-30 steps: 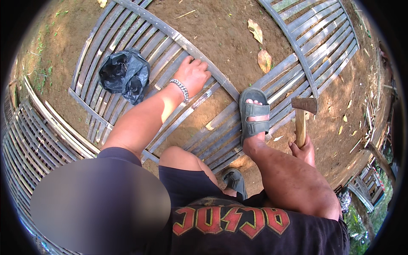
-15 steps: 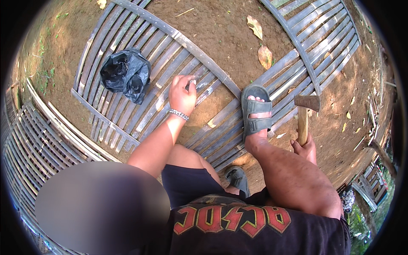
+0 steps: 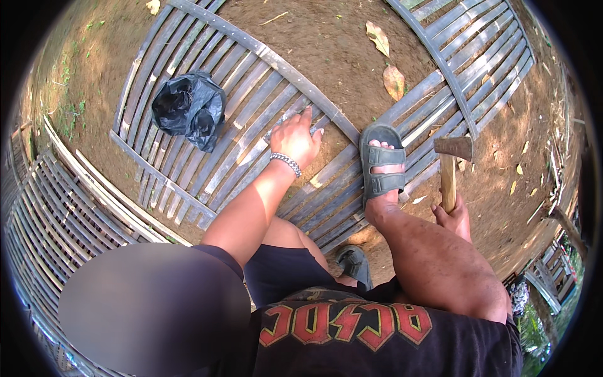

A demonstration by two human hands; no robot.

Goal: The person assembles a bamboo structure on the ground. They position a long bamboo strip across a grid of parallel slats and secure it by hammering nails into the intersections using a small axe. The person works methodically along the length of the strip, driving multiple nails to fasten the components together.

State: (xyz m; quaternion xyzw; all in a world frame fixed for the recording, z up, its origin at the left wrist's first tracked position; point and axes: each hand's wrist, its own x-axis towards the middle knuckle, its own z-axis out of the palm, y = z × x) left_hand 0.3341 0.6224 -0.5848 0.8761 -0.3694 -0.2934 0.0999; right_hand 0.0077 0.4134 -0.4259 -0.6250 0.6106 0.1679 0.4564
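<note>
My right hand (image 3: 455, 220) is wrapped round the wooden handle of a hatchet (image 3: 447, 173). Its rusty brown head points up, beside my sandalled foot (image 3: 382, 160). My left hand (image 3: 296, 141), with a chain bracelet on its wrist, reaches over the right end of a bamboo slat panel (image 3: 235, 119). Its thumb and a finger are apart, and nothing shows between them; the palm side is hidden. A black plastic bag (image 3: 210, 119), its mouth agape, sits on the same panel, left of that hand.
Another slatted bamboo panel (image 3: 461, 75) lies to the right, under my foot. Long bamboo strips and a large slatted stack (image 3: 69, 207) are at the left. Dry leaves (image 3: 394, 82) lie on the bare soil (image 3: 314, 38).
My left hand has moved right along the panel, and its curled fingers have spread. The right hand with the hatchet has stayed nearly still.
</note>
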